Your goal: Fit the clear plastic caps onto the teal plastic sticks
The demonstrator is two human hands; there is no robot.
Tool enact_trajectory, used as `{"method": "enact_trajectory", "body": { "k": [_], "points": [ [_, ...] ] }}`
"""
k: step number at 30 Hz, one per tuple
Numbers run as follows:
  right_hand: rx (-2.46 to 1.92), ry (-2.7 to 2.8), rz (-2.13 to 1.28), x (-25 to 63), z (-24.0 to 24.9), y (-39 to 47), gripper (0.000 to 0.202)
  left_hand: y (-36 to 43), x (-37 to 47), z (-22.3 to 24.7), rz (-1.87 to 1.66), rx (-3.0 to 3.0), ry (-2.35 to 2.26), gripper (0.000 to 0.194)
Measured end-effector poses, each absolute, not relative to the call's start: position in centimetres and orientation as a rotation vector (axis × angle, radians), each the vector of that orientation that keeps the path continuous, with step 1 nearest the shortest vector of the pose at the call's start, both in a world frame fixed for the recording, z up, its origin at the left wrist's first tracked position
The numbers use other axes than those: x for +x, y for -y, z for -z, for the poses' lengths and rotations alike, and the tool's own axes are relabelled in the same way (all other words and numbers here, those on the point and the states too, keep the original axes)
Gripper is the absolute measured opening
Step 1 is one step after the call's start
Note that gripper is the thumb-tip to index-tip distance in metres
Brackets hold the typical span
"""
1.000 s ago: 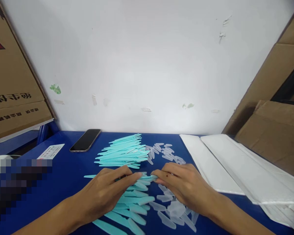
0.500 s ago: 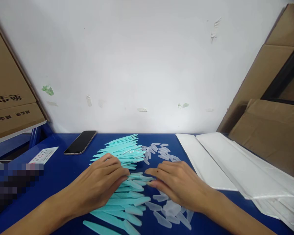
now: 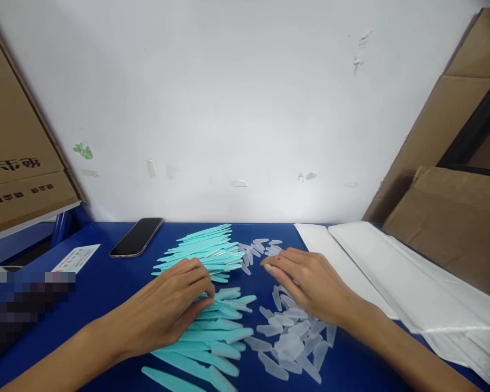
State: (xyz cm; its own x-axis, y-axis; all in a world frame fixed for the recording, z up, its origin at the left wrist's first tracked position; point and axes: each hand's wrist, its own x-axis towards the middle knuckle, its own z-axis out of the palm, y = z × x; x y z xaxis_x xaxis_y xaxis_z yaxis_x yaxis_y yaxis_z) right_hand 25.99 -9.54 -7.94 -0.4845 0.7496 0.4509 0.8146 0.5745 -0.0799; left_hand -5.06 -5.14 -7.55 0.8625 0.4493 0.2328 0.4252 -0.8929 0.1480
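Observation:
Turquoise eyebrow razors lie in a fanned row on the near table, partly under my left hand. Its thumb and fingers are closed at the handle of a razor in the row's upper part; the hand hides most of that razor. My right hand hovers between two groups of clear plastic blade caps, with thumb and index tips together. Anything between them is too small to make out. Loose caps lie below this hand, while more caps lie beyond its fingertips. A second bunch of razors lies farther back.
A black phone and a printed card lie at left on the blue table. White padded envelopes are stacked at right. Cardboard boxes stand on both sides, and a white wall closes the back.
My right hand has moved up and away from the near razors, uncovering more of the near caps. My left hand has stayed over the razor row, its fingertips shifting slightly.

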Motion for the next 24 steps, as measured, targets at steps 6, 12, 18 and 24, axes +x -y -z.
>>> {"method": "enact_trajectory", "body": {
  "k": [6, 12, 18, 24],
  "points": [
    [-1.438, 2.258, 0.406, 26.8, 8.2, 8.8, 0.030, 4.0, -5.2, 8.1, -0.557, 3.082, -0.774, 0.027],
    [-1.531, 2.330, 0.417, 27.4, 9.4, 7.6, 0.018, 1.9, -6.1, 9.4, -0.624, 3.205, -1.001, 0.036],
    [-1.523, 2.365, 0.351, 27.3, 10.1, 7.4, 0.009, 0.9, -6.7, 10.1, -0.598, 3.226, -1.019, 0.041],
    [-1.548, 2.332, 0.435, 27.4, 10.1, 7.5, 0.015, 1.1, -6.4, 9.9, -0.586, 3.262, -1.006, 0.036]
  ]
}}
